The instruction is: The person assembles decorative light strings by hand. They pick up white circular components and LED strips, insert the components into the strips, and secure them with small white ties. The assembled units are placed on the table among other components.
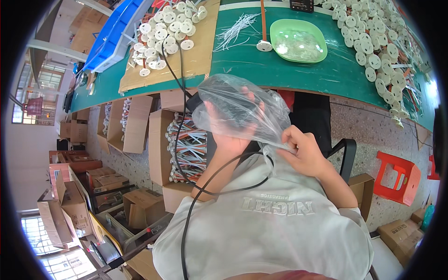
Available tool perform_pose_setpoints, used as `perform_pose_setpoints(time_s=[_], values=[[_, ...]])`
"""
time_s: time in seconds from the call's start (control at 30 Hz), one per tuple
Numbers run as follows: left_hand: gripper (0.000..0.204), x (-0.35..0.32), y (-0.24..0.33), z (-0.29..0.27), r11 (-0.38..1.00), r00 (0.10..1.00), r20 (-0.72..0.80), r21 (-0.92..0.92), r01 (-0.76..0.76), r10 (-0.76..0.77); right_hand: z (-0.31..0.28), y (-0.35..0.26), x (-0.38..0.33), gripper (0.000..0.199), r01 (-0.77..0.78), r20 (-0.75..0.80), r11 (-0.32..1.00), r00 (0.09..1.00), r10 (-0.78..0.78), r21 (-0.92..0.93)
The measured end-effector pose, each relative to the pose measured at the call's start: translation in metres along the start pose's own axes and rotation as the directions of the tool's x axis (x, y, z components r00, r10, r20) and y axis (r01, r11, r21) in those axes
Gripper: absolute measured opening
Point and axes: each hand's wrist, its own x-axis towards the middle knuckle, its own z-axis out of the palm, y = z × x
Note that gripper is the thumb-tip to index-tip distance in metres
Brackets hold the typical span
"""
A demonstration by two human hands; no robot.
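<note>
Over my lap I have a clear plastic bag (275, 112). My left hand (233, 133) is inside it, palm up, with the fingers apart and the film stretched over them. A dark patch shows through the film between those fingers; I cannot make out whether anything lies there. At the bag's right edge, my right hand (305, 154) pinches the gathered film between thumb and fingers. Beyond the bag, on the green table, stands a light green bowl (322, 53) with small clear pieces in it. Thin white strips (235, 30) lie to its left.
White round-headed pieces are piled on cardboard (196, 58) at the far left and in another heap (373, 60) at the right. A black cable (178, 154) loops past my left arm. Below the table, an open carton (161, 154) holds many stemmed pieces. A red stool (396, 177) stands right.
</note>
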Motion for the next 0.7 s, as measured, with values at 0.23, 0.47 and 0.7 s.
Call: perform_pose_setpoints(time_s=[0.23,0.47,0.7], values=[[0.064,-0.005,-0.014,-0.03,0.162,0.846,0.171,0.944,-0.288,0.505,-0.007,0.004,-0.012,0.013,0.125,0.415,0.987,0.897,-0.155,0.099],[0.061,-0.007,-0.009,-0.013,-0.618,0.785,0.571,0.714,-0.33,0.24,-0.062,-0.007,-0.005,0.03,0.245,0.254,0.952,0.947,-0.196,-0.181],[0.042,0.0,0.023,0.041,-0.81,0.518,0.811,0.097,-0.578,-0.272,-0.006,-0.022,0.042,0.087,0.369,-0.324,0.925,0.889,-0.323,0.093]])
